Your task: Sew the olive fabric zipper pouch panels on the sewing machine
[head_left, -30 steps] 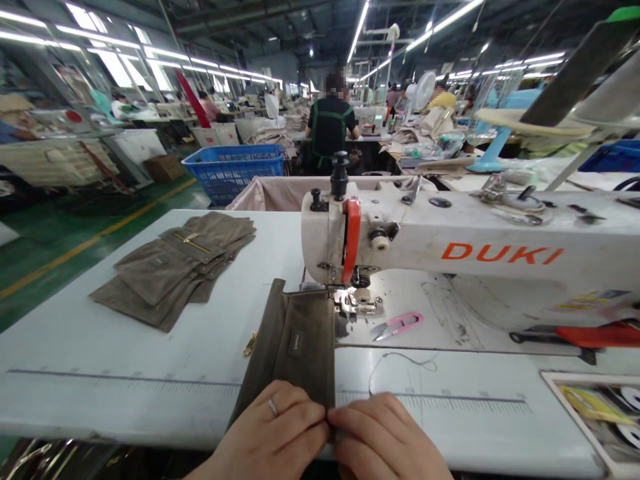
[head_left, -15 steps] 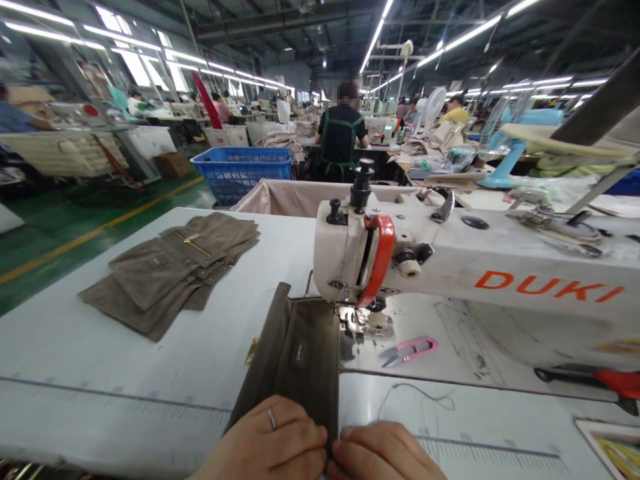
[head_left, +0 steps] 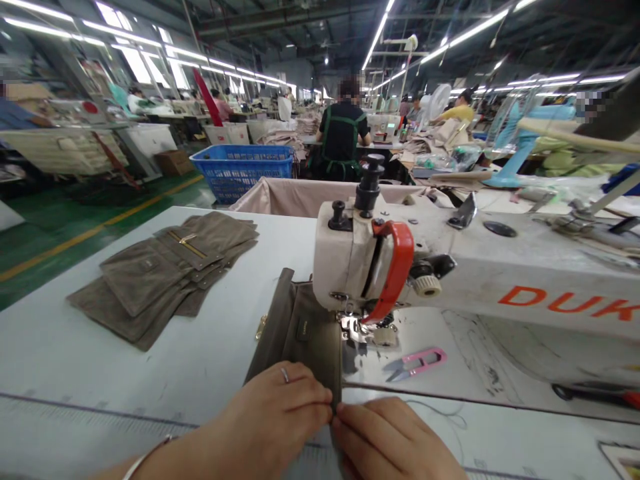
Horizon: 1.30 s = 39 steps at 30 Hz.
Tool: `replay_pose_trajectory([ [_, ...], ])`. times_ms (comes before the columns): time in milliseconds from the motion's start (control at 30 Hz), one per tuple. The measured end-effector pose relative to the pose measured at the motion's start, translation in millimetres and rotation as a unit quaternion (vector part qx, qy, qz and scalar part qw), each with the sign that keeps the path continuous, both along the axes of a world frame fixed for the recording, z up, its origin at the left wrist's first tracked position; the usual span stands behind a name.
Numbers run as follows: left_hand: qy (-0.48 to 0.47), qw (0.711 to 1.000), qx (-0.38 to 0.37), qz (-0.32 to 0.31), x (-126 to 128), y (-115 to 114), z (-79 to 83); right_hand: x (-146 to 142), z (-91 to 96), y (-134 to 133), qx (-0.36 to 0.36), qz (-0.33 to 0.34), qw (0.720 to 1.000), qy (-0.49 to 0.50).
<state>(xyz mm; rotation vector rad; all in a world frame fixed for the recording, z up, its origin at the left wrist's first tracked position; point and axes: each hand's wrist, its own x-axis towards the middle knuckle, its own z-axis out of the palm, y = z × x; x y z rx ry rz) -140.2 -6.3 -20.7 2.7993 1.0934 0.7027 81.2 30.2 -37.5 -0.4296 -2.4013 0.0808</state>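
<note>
A dark olive fabric bag piece (head_left: 317, 350) with a small label patch lies on the sewing table, its right edge running under the presser foot (head_left: 354, 328) of the sewing machine (head_left: 345, 257). On its left side shows a gold metal fitting (head_left: 261, 327). My left hand (head_left: 280, 407), wearing a ring, pinches the piece near its lower right edge. Close beside it, my right hand (head_left: 387, 433) grips the same edge, fingers closed. Their fingertips almost meet, and the near end of the piece is partly hidden by the hands.
Pink-handled thread snips (head_left: 417, 363) lie right of the needle area, near a loose thread (head_left: 443, 417). A stack of olive fabric pieces (head_left: 167, 273) with a zipper rests at the left. Beyond the table stand a blue basket (head_left: 243, 175) and a co-worker (head_left: 345, 133), seen from behind.
The bag piece has slid away from me along the presser foot, and both hands have moved forward with it. The view has shifted slightly, so the machine head appears larger.
</note>
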Motion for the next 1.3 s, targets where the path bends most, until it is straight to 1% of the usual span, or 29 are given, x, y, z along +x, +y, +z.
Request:
replay_pose_trajectory([
  [67, -0.004, 1.0, -0.011, 0.002, -1.0, 4.6, 8.0, -2.5, 2.4, 4.8, -0.002, 0.002, 1.0, 0.015],
  [133, -0.01, 1.0, -0.019, 0.004, -2.1, 10.2, 14.7, -3.9, 6.1, 9.2, -0.023, 0.009, 1.0, 0.012],
  [200, -0.011, 1.0, -0.017, 0.002, -3.6, 16.1, 18.1, -4.2, 11.4, 13.3, -0.055, 0.017, 0.998, -0.013],
  [267, -0.005, 1.0, -0.002, 0.006, -5.2, 22.0, 18.2, -4.0, 17.1, 17.0, -0.085, 0.021, 0.995, -0.043],
  [400, 0.011, 1.0, 0.013, 0.015, -9.1, 32.6, 14.1, -5.2, 24.9, 24.4, -0.123, 0.02, 0.989, -0.077],
  [567, 0.014, 0.999, -0.011, 0.027, -15.2, 46.5, 8.5, -9.5, 27.9, 32.8, -0.158, 0.003, 0.983, -0.09],
  [700, 0.009, 1.0, -0.002, 0.023, -19.9, 59.5, 4.7, -11.0, 23.4, 38.7, -0.16, -0.025, 0.983, -0.083],
  [800, 0.001, 0.999, -0.011, 0.034, -22.5, 69.4, 4.1, -10.9, 16.2, 42.4, -0.163, -0.054, 0.98, -0.105],
  [900, 0.014, 0.999, -0.022, 0.044, -23.5, 78.3, 6.8, -11.9, 10.5, 44.5, -0.175, -0.076, 0.974, -0.124],
  [1000, 0.022, 0.998, -0.025, 0.058, -22.2, 85.3, 11.6, -14.4, 7.4, 45.0, -0.173, -0.095, 0.973, -0.121],
  [1133, 0.03, 0.996, -0.017, 0.077, -20.5, 91.3, 14.5, -16.6, 4.1, 45.0, -0.157, -0.101, 0.977, -0.105],
  [1300, 0.039, 0.995, -0.007, 0.089, -22.0, 94.0, 11.2, -16.4, 2.5, 45.5, -0.156, -0.095, 0.98, -0.084],
])
